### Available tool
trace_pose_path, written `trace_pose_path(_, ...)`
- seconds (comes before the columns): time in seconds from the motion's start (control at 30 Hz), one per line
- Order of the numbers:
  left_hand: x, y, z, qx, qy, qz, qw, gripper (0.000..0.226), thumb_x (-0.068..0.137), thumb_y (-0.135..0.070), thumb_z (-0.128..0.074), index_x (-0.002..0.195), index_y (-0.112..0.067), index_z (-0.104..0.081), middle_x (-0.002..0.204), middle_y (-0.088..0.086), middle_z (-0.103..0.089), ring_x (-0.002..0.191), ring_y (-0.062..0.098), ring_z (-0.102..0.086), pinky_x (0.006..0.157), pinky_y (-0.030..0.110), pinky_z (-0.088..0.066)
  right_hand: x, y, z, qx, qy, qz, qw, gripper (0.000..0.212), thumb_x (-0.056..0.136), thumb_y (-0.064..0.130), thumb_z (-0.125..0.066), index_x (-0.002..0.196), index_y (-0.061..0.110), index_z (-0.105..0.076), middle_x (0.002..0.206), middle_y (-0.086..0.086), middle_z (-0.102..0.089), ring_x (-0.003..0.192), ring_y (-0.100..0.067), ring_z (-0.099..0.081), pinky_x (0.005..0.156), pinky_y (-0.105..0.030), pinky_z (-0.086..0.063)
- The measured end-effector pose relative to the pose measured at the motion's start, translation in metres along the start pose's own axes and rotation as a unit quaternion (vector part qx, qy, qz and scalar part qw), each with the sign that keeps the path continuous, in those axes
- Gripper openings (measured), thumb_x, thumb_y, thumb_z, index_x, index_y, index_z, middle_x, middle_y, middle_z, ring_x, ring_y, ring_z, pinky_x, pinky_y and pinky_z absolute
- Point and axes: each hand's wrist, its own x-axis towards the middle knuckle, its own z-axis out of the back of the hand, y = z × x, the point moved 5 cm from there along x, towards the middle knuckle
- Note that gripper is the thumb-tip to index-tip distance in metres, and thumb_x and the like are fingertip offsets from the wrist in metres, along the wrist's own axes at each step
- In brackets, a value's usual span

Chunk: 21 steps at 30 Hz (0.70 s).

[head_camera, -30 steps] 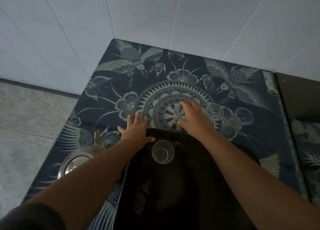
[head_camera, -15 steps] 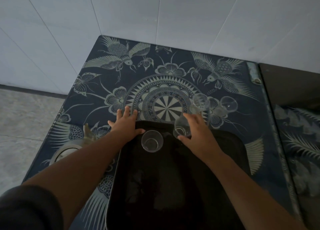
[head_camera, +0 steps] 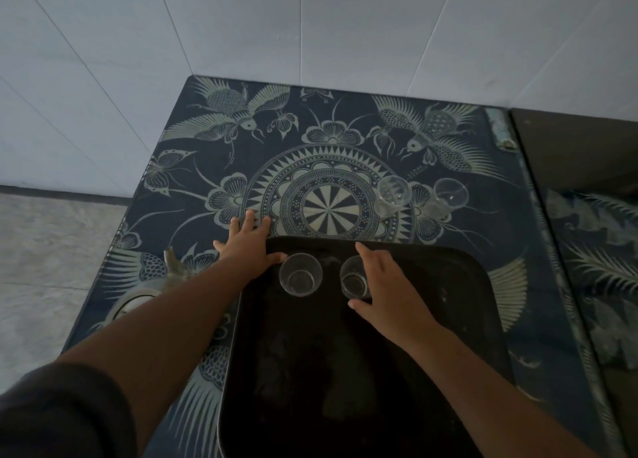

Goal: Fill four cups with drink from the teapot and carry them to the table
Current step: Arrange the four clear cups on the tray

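Glass, clear and empty, the second cup (head_camera: 353, 279) now stands on the tray (head_camera: 448, 285) near its far edge, just beside the first cup (head_camera: 300, 275). The right hand (head_camera: 386, 286) curls round it, thumb on the near side, fingers on the far side. A second ago that hand was out past the tray's far edge over the cloth (head_camera: 207, 140), and only one cup stood on the tray. Half a second ago it was bringing this one in over the rim. The left hand (head_camera: 249, 247) has not shifted: it lies flat, fingers spread, on the tray's far left corner, seemingly to steady it. Beyond the tray's far right, on the cloth, wait a third cup (head_camera: 393, 195) and a fourth cup (head_camera: 448, 195), close together; I cannot tell whether they are upright or tipped. The teapot (head_camera: 138, 298) sits left of the tray, partly behind the left forearm. By my judgement the gathering is half done, with two fetches left and no pouring begun.
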Motion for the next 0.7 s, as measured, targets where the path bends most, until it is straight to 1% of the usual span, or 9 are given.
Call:
trace_pose_path(0.1,0.000,0.003,-0.002,-0.002,-0.001,-0.002,1.000,0.104,0.088,-0.065,-0.067,0.165,-0.033,-0.006,0.175,0.002,0.011,0.160,0.037,0.009,0.116,0.079,-0.016,-0.001,0.000,0.004,0.014,0.019,0.005,1.000,0.108,0.081,0.041,-0.077,0.158,0.030,-0.002,0.146,0.004,-0.029,0.132,-0.011,-0.038,0.094,-0.021,-0.041)
trace_pose_path(0.17,0.002,0.005,-0.004,0.000,-0.003,-0.003,1.000,0.104,0.088,-0.065,-0.066,0.165,-0.034,-0.005,0.175,0.001,0.012,0.159,0.037,0.009,0.116,0.079,-0.017,0.000,0.000,0.011,0.030,0.024,0.007,0.999,0.107,0.082,0.046,-0.075,0.158,0.032,-0.002,0.150,0.005,-0.026,0.137,-0.011,-0.034,0.100,-0.024,-0.040)
trace_pose_path(0.23,0.003,0.007,-0.005,0.000,-0.008,-0.002,1.000,0.104,0.087,-0.065,-0.067,0.165,-0.034,-0.005,0.175,0.001,0.012,0.159,0.037,0.009,0.116,0.079,-0.017,0.005,-0.002,0.022,0.056,0.026,0.008,0.998,0.099,0.084,0.049,-0.071,0.158,0.031,-0.008,0.154,0.006,-0.024,0.142,-0.010,-0.028,0.106,-0.026,-0.034)
trace_pose_path(0.33,0.005,0.007,-0.007,-0.001,-0.007,-0.002,1.000,0.104,0.087,-0.067,-0.066,0.165,-0.035,-0.005,0.175,0.001,0.012,0.159,0.037,0.009,0.116,0.079,-0.018,0.020,-0.012,0.043,0.080,0.001,-0.003,0.997,0.081,0.089,0.051,-0.062,0.155,0.027,-0.021,0.153,0.007,-0.027,0.140,-0.009,-0.030,0.105,-0.025,-0.029)
trace_pose_path(0.4,0.005,0.007,-0.009,0.003,-0.011,-0.003,1.000,0.105,0.086,-0.068,-0.066,0.165,-0.035,-0.005,0.175,0.000,0.012,0.160,0.036,0.009,0.116,0.078,-0.018,0.035,-0.023,0.057,0.071,-0.019,-0.019,0.997,0.073,0.090,0.049,-0.061,0.152,0.026,-0.029,0.151,0.005,-0.032,0.137,-0.013,-0.036,0.104,-0.028,-0.033)
trace_pose_path(0.47,0.005,0.011,-0.009,0.005,-0.020,0.003,1.000,0.105,0.085,-0.070,-0.065,0.165,-0.036,-0.006,0.175,-0.001,0.012,0.160,0.035,0.009,0.116,0.078,-0.019,0.055,-0.032,0.069,0.055,-0.031,-0.033,0.997,0.069,0.090,0.045,-0.064,0.149,0.024,-0.034,0.149,0.001,-0.037,0.134,-0.017,-0.041,0.103,-0.030,-0.036)
trace_pose_path(0.6,0.008,0.013,-0.012,-0.002,-0.029,0.003,1.000,0.105,0.084,-0.072,-0.065,0.165,-0.037,-0.008,0.175,-0.001,0.010,0.160,0.033,0.007,0.117,0.077,-0.021,0.090,-0.054,0.085,0.017,-0.054,-0.060,0.997,0.073,0.088,0.040,-0.069,0.148,0.022,-0.033,0.146,-0.006,-0.038,0.131,-0.024,-0.044,0.100,-0.036,-0.043)
trace_pose_path(0.7,0.007,0.012,-0.011,0.003,-0.031,0.009,0.999,0.104,0.085,-0.071,-0.064,0.165,-0.037,-0.007,0.175,-0.001,0.010,0.160,0.033,0.007,0.117,0.076,-0.021,0.111,-0.068,0.087,0.002,-0.059,-0.070,0.996,0.084,0.085,0.038,-0.074,0.152,0.020,-0.026,0.148,-0.008,-0.032,0.134,-0.027,-0.038,0.097,-0.037,-0.039)
